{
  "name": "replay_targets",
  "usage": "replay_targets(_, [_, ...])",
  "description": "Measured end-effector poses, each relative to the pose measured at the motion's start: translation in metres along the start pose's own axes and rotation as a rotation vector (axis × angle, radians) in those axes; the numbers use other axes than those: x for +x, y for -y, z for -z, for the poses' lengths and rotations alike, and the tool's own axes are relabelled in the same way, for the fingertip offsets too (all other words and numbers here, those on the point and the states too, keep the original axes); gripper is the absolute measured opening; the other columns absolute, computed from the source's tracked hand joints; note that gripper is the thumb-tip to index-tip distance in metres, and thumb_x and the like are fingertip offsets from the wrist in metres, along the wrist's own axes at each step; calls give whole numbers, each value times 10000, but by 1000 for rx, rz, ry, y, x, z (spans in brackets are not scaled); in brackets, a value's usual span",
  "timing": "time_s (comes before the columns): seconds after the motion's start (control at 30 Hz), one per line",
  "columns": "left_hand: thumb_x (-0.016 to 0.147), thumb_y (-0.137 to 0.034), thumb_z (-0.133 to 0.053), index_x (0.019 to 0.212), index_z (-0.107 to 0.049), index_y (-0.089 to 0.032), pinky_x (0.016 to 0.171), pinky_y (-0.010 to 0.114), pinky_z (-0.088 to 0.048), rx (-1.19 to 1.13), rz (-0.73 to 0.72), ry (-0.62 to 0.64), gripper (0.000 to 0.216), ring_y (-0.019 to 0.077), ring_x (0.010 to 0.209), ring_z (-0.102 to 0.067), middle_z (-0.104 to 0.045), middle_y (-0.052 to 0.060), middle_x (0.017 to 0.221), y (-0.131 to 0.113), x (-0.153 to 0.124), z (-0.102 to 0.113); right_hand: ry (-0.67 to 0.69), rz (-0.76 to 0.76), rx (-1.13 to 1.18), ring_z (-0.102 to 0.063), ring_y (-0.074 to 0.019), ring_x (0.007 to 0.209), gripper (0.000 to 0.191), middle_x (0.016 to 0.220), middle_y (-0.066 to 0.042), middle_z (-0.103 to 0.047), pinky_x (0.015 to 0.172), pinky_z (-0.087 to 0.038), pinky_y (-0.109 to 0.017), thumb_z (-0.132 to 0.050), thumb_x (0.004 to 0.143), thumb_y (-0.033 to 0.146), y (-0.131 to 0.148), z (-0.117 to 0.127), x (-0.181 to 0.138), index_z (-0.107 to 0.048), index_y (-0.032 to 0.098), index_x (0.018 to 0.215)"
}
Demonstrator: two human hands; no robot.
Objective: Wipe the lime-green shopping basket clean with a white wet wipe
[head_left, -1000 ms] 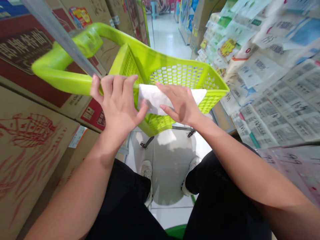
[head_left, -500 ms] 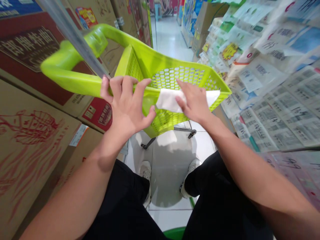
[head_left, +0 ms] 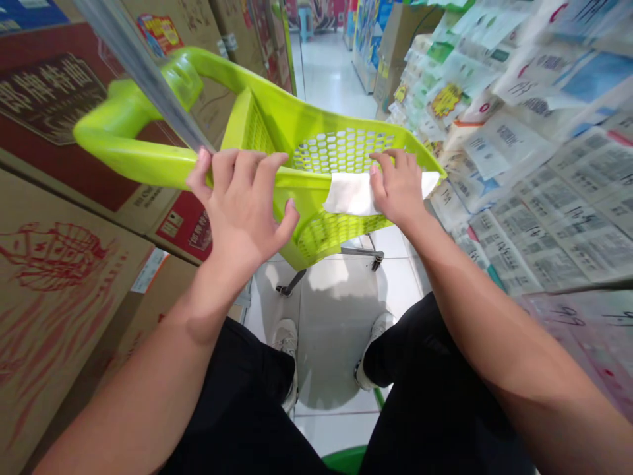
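Black trousers (head_left: 247, 402) over both legs, plain and slightly creased at the knees. Low white sneakers (head_left: 288, 341) on both feet, toes rounded. Bare forearms (head_left: 163, 376), bare left hand (head_left: 242, 204) and right hand (head_left: 398, 188), uncovered up to the frame's edge.

Stacked cardboard boxes (head_left: 59, 290) with red printing lined the left side, a dark red carton (head_left: 44, 99) above them and a grey metal bar (head_left: 143, 72) slanting across. On the right, shelves held crowded printed packets (head_left: 544, 165). A white tiled floor (head_left: 336, 86) ran between them toward more cartons (head_left: 395, 33) far down the aisle.
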State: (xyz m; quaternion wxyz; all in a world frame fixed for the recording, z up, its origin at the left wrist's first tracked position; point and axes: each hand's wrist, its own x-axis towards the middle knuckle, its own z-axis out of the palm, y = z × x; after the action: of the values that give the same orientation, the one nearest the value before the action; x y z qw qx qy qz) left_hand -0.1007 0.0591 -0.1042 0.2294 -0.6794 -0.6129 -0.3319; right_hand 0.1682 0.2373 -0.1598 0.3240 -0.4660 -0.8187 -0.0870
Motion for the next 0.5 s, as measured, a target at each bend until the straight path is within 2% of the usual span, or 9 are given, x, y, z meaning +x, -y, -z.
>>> replay_targets(0.1, [848, -496, -710, 1449, -655, -258, 1283, 707, -215, 24, -28, -24, 649, 443, 1393, -530, -689, 122, 1444, -18, 2, -6, -35, -107, -6, -472, -389, 1550, 745, 1665, -215, -534, 1260, -363, -634, -156, 1149, 621, -9, -17, 5, -575, 207, 1605])
replay_targets(0.2, [906, -443, -677, 1470, -622, -280, 1319, 683, -236, -77, -133, 24, 590, 428, 1485, -500, -647, 110, 1537, -36, -2, -8, -25, -174, 46, -393, -381, 1642, 775, 1742, -201, -470, 1320, -302, -673, -117, 1145, 630, -21, -30, 11, -535, 215, 1649])
replay_targets(0.27, [964, -375, -623, 1471, -614, -282, 1327, 647, -295, -181, -267, 64, 515, 382, 1510, -517, -640, 94, 1561, -44, -9, -6, -17, -156, 112, -365, -371, 1673, 821, 1759, -189, -466, 1343, -278, -681, -97, 1132, 670, -27, -32, 14, -533, 214, 1656])
replay_targets(0.33, [975, -291, -607, 1416, -643, -304, 1304, 610, -375, -262, -407, 51, 442, 334, 1482, -564, -668, 67, 1531, -47, -18, 0, -7, -80, 196, -376, -346, 1678, 865, 1729, -177, -517, 1369, -255, -671, -98, 1115, 727, -27, -30, 16, -554, 217, 1643])
replay_targets(0.4, [952, -258, -649, 1325, -684, -344, 1274, 610, -415, -300, -503, -76, 385, 315, 1424, -603, -691, 29, 1484, -42, -25, 8, 7, 14, 280, -429, -321, 1653, 876, 1679, -165, -583, 1387, -254, -646, -137, 1101, 775, -24, -25, 17, -589, 227, 1613])
replay_targets(0.5, [959, -371, -691, 1281, -723, -383, 1247, 681, -398, -234, -510, -430, 323, 335, 1334, -608, -678, 11, 1438, -22, -28, 23, 7, 90, 371, -510, -316, 1600, 875, 1629, -172, -633, 1387, -304, -598, -237, 1078, 825, -19, -20, 18, -645, 219, 1559])
